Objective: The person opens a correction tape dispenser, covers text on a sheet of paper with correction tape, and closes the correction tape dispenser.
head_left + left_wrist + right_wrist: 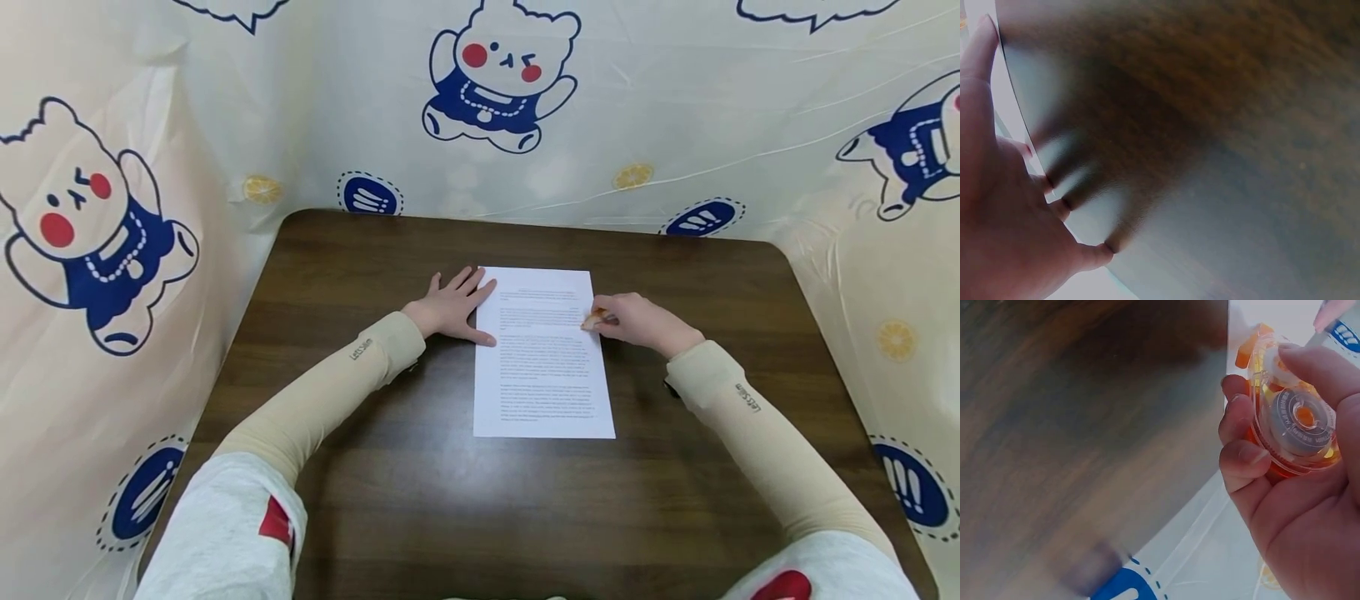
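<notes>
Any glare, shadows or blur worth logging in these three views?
Head: pale glare on the table below the paper, whose print is too small to read; left wrist: dark, soft-edged streaks, shadow or reflection, beside the left hand; right wrist: orange tape dispenser fairly crisp, table grain blurred.

Toward the table's [450,517] far edge, the lines printed on the paper [543,375] are too small to read from the head view. There the right hand [637,321] hides most of the clear-and-orange dispenser [1266,434], perhaps a correction tape; in the right wrist view its thumb covers part of the casing, and the lettering round the grey reel [1302,420] is illegible. The left wrist view cuts off the left hand [450,308] and shows the tabletop blurred. The head view's bottom crops the table's near edge, along with pale slivers [502,597] that cannot be identified.
</notes>
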A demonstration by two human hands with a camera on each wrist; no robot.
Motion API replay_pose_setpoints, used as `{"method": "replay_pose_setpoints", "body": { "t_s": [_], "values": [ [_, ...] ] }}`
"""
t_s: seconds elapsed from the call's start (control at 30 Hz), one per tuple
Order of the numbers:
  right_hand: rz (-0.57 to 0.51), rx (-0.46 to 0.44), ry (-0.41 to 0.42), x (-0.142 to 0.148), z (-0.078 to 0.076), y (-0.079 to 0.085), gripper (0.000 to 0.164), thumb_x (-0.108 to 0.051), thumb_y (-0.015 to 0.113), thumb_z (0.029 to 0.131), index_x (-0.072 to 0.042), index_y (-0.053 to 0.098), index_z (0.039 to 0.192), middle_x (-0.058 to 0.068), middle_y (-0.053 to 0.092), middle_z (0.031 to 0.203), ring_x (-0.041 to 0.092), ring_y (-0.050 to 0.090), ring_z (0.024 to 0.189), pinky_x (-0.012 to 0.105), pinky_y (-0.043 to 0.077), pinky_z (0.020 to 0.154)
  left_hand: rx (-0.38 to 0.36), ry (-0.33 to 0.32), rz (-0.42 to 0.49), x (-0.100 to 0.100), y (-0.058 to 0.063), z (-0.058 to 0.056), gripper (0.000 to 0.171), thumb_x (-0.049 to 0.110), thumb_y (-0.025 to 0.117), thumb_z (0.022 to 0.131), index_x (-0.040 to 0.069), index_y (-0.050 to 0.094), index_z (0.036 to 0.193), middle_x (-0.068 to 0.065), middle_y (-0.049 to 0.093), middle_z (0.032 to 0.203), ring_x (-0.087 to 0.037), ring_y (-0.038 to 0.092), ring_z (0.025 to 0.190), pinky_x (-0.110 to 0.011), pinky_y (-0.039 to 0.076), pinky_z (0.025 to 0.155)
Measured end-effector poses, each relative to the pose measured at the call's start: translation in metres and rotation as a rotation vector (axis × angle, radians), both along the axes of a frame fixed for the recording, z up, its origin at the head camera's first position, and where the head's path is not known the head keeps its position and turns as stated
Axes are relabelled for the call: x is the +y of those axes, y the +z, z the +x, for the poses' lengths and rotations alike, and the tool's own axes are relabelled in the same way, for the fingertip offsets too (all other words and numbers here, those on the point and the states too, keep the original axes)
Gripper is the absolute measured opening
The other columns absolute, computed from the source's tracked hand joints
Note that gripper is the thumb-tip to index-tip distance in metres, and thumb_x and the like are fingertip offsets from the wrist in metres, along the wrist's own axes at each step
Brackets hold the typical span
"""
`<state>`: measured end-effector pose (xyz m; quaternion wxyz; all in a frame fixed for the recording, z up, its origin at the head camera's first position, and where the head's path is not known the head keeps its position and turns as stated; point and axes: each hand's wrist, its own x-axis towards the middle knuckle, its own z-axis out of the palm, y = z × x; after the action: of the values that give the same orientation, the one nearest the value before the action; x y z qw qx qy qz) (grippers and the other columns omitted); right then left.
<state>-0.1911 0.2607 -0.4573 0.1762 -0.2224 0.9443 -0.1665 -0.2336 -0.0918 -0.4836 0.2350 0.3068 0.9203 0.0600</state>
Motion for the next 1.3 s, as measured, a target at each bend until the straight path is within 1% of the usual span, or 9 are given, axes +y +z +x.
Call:
{"method": "replay_pose_setpoints", "body": {
  "t_s": [0.13, 0.27, 0.33, 0.53, 0.7, 0.87, 0.97, 1.17, 1.3],
  "values": [
    [-0.016, -0.007, -0.012, -0.004, -0.003, 0.003, 0.024, -0.018, 0.074, 0.099, -0.006, 0.068, 0.119, 0.013, 0.072, 0.115, 0.025, 0.062, 0.091, 0.04, 0.054, 0.083, -0.011, 0.007, 0.01, -0.001, 0.0, 0.0, 0.116, 0.075, 0.065, 0.087, 0.019, 0.005, 0.169, -0.01, -0.006, 0.176, -0.033, -0.007, 0.161, -0.072, 0.002, 0.12],
    [-0.026, 0.01, 0.004, -0.013, -0.004, 0.007, 0.023, -0.017, 0.073, 0.099, -0.006, 0.068, 0.119, 0.013, 0.072, 0.114, 0.026, 0.061, 0.089, 0.041, 0.054, 0.082, -0.036, 0.015, -0.021, 0.0, -0.003, -0.002, 0.118, 0.078, 0.064, 0.087, 0.023, -0.001, 0.169, -0.007, -0.013, 0.175, -0.03, -0.013, 0.161, -0.07, -0.003, 0.12],
    [-0.027, 0.019, 0.021, -0.019, -0.004, 0.007, 0.023, -0.016, 0.073, 0.099, -0.005, 0.068, 0.118, 0.013, 0.072, 0.112, 0.026, 0.061, 0.088, 0.04, 0.053, 0.08, -0.043, 0.018, -0.025, 0.0, -0.004, -0.003, 0.119, 0.079, 0.063, 0.086, 0.023, -0.002, 0.169, -0.006, -0.014, 0.175, -0.029, -0.014, 0.16, -0.07, -0.003, 0.12],
    [-0.039, 0.015, 0.061, -0.037, -0.002, 0.002, 0.021, -0.019, 0.072, 0.1, -0.007, 0.069, 0.117, 0.009, 0.071, 0.108, 0.023, 0.06, 0.087, 0.037, 0.051, 0.078, -0.034, 0.015, 0.004, 0.0, -0.002, -0.001, 0.121, 0.079, 0.066, 0.084, 0.021, 0.002, 0.169, -0.008, -0.009, 0.176, -0.031, -0.01, 0.161, -0.071, -0.001, 0.12],
    [-0.079, 0.032, 0.108, -0.055, -0.003, -0.001, 0.019, -0.019, 0.072, 0.1, -0.007, 0.069, 0.115, 0.007, 0.072, 0.103, 0.021, 0.06, 0.083, 0.036, 0.05, 0.077, -0.032, 0.016, -0.022, 0.001, -0.005, -0.002, 0.12, 0.079, 0.064, 0.085, 0.023, -0.001, 0.169, -0.006, -0.013, 0.175, -0.03, -0.014, 0.161, -0.07, -0.003, 0.12],
    [-0.104, 0.036, 0.138, -0.072, -0.006, -0.004, 0.02, -0.021, 0.073, 0.1, -0.008, 0.07, 0.115, 0.005, 0.073, 0.104, 0.02, 0.061, 0.086, 0.035, 0.051, 0.082, -0.029, 0.019, -0.04, 0.003, -0.005, -0.003, 0.12, 0.08, 0.062, 0.085, 0.024, -0.002, 0.169, -0.006, -0.014, 0.175, -0.029, -0.014, 0.161, -0.069, -0.003, 0.121],
    [-0.101, 0.04, 0.156, -0.081, -0.006, -0.007, 0.021, -0.022, 0.073, 0.1, -0.008, 0.07, 0.116, 0.003, 0.073, 0.104, 0.019, 0.061, 0.087, 0.035, 0.051, 0.084, -0.028, 0.014, -0.028, 0.003, -0.003, -0.002, 0.119, 0.079, 0.063, 0.085, 0.023, 0.0, 0.169, -0.007, -0.012, 0.175, -0.031, -0.012, 0.161, -0.07, -0.002, 0.121],
    [-0.098, 0.088, 0.187, -0.097, -0.008, -0.009, 0.023, -0.023, 0.073, 0.1, -0.007, 0.069, 0.117, 0.004, 0.073, 0.102, 0.018, 0.062, 0.085, 0.036, 0.052, 0.084, -0.027, 0.008, -0.022, 0.002, -0.002, -0.002, 0.119, 0.078, 0.064, 0.086, 0.021, 0.001, 0.169, -0.008, -0.011, 0.175, -0.031, -0.012, 0.161, -0.071, -0.002, 0.12],
    [-0.104, 0.095, 0.197, -0.107, -0.008, -0.008, 0.022, -0.022, 0.072, 0.101, -0.006, 0.069, 0.116, 0.006, 0.073, 0.104, 0.019, 0.063, 0.086, 0.037, 0.053, 0.086, -0.026, 0.007, -0.022, 0.002, -0.002, -0.002, 0.119, 0.078, 0.064, 0.086, 0.022, 0.001, 0.169, -0.008, -0.011, 0.175, -0.031, -0.012, 0.161, -0.071, -0.002, 0.12]
  ]
}}
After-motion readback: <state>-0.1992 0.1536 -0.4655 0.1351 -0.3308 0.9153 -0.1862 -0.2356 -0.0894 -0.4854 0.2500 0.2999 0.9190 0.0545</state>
